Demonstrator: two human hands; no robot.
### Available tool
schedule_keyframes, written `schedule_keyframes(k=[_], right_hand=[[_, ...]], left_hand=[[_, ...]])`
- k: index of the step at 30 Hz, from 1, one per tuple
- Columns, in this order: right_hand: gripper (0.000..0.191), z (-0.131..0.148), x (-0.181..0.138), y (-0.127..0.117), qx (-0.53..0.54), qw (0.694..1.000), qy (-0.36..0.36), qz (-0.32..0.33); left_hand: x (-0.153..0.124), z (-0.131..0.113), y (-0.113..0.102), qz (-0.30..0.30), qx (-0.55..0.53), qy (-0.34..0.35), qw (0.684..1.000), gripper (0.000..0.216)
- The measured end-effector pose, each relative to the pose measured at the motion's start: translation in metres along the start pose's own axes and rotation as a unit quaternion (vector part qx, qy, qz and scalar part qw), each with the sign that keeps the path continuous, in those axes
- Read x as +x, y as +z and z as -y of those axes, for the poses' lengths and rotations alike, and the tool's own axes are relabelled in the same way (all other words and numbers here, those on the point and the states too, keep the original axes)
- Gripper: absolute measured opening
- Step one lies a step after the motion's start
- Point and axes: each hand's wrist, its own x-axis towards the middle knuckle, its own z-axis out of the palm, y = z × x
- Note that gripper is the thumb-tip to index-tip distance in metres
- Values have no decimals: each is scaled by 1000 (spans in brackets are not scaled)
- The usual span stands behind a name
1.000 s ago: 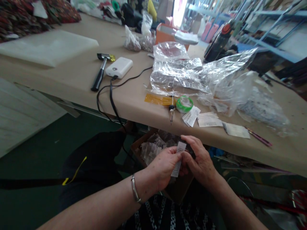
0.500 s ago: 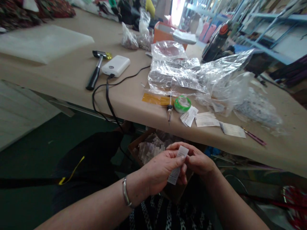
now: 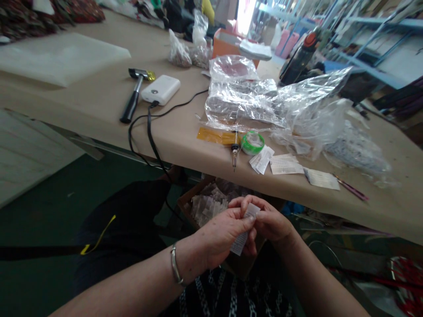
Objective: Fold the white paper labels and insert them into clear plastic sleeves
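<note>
A narrow white label with printed text [image 3: 240,243] is in my hands, just off the table edge. My left hand [image 3: 221,233] is closed on it, the thumb flat across its front. At the label's upper end, my right hand [image 3: 274,223] pinches its edge between thumb and fingers. The curled fingertips of both hands touch behind the label and are partly hidden. Beneath the hands sits a cardboard box [image 3: 184,203] with many small clear packets and paper strips [image 3: 209,204] in it.
Along the table's front edge lie a pen-like tool [image 3: 234,152], a green tape roll [image 3: 252,143], white label stacks [image 3: 287,164] and tweezers [image 3: 352,188]. Crumpled clear plastic bags [image 3: 244,103] lie behind them. Further left are a hammer [image 3: 135,94] and a white power bank [image 3: 161,90] with a black cable.
My right hand's fingers have shifted slightly left and curled further over the label's upper end. My left hand keeps its hold in nearly the same place.
</note>
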Motion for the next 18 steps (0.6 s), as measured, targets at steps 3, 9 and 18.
schedule_keyframes(k=[3,9,18], right_hand=[[41,-1,1,4,-45,996,-26,-76],[19,-6,4,8,-111,965,-70,-227],[20,0,20,15,-146,960,-44,-233]], left_hand=[[-1,-2,-3,-16,-8,20,1000,20],[2,-6,-13,-75,-20,66,995,17],[4,-7,-17,-107,22,104,989,19]])
